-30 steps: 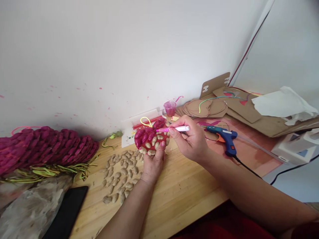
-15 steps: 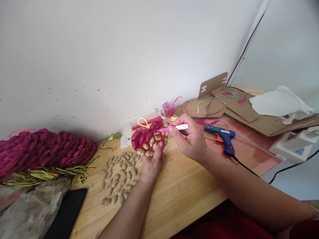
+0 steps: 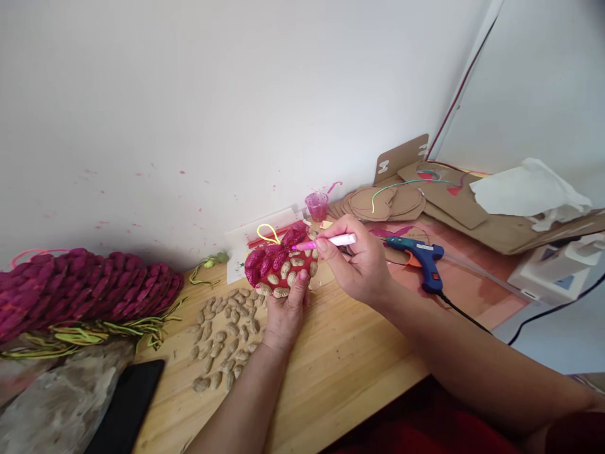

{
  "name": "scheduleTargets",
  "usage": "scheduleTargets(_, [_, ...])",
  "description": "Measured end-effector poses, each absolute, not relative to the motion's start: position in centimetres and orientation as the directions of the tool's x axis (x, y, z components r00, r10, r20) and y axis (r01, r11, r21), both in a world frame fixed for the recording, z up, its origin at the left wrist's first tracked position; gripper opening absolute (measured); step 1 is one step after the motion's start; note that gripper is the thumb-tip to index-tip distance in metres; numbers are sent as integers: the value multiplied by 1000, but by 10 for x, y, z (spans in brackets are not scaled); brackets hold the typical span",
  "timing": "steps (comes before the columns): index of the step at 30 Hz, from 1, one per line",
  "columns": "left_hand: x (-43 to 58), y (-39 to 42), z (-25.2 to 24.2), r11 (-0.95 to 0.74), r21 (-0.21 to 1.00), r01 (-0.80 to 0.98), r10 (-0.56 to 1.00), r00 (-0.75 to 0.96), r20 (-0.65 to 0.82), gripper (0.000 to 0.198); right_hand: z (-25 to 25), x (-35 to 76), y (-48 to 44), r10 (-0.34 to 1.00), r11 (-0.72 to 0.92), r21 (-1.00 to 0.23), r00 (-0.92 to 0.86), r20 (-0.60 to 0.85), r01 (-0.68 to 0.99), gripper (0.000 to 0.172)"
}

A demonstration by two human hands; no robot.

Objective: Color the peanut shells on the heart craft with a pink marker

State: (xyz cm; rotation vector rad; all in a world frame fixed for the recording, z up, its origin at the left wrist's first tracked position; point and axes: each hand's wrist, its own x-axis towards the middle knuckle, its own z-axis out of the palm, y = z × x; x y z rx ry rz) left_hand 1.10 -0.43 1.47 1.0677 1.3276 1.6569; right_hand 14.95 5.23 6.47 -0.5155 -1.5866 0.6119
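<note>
My left hand (image 3: 289, 312) grips a red heart-shaped ornament (image 3: 293, 275) by its lower edge, thumb on its face. Peanuts in their shells cover the ornament; those along the top are magenta, the lower ones still bare tan. A yellow string loop (image 3: 268, 232) sticks up from its top. Between thumb and fingers my right hand (image 3: 357, 261) pinches a white-handled paintbrush (image 3: 341, 239), its pink tip touching the peanuts near the ornament's middle. Behind, by the wall, stands a small clear cup of pink paint (image 3: 316, 206).
Loose peanuts (image 3: 231, 328) lie on the wooden table. To the left is a row of magenta peanut ornaments (image 3: 89, 287) with yellow-green strings, a plastic bag (image 3: 66, 397) and a black flat object (image 3: 127, 403). At right are a blue glue gun (image 3: 428, 261), cardboard hearts (image 3: 373, 203) and white tissue (image 3: 529, 189).
The brush tip has shifted slightly left over the peanuts. The ornament stays in my left hand, and the whole view has moved a little.
</note>
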Motion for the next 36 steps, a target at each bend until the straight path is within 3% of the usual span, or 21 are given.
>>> scheduleTargets(4, [10, -4, 14, -159, 985, -59, 940, -314, 133, 52, 63, 150, 53, 666, 745, -666, -93, 740, 32, 12])
scheduleTargets(10, [10, -5, 16, -167, 984, -56, 944, -298, 143, 51, 63, 150, 54, 673, 734, -678, -93, 734, -35, 14])
scheduleTargets(25, [10, -7, 19, -149, 988, -30, 946, -294, 133, 52, 66, 151, 52, 682, 729, -684, -84, 726, 0, 14])
scheduleTargets(36, [8, -3, 5, -144, 977, -157, 935, -345, 82, 53, 62, 149, 55, 616, 786, -614, -166, 770, 72, 12])
